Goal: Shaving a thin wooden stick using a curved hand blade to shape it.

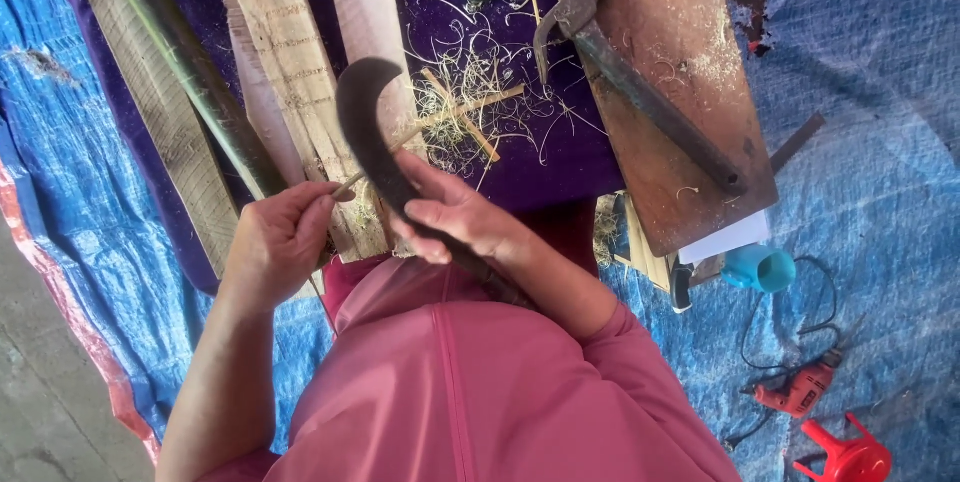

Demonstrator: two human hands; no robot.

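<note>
My right hand (455, 222) grips a dark curved sickle knife (362, 127) by its handle, the hooked blade pointing up and left. My left hand (280, 242) pinches the near end of a thin bamboo strip (440, 117), which runs up and to the right across the blade toward the pile of shavings. The blade edge rests against the strip just past my left fingers. Pale curled shavings (480, 92) lie on the purple cloth (570, 157) beyond the knife.
Wooden planks (285, 52) and a green bamboo pole (190, 67) lie at upper left. A hammer (640, 92) rests on a brown board (690, 52). On the blue tarp (870, 142) at right sit a blue cup (760, 269), a red drill (800, 392) and a red stool (850, 457).
</note>
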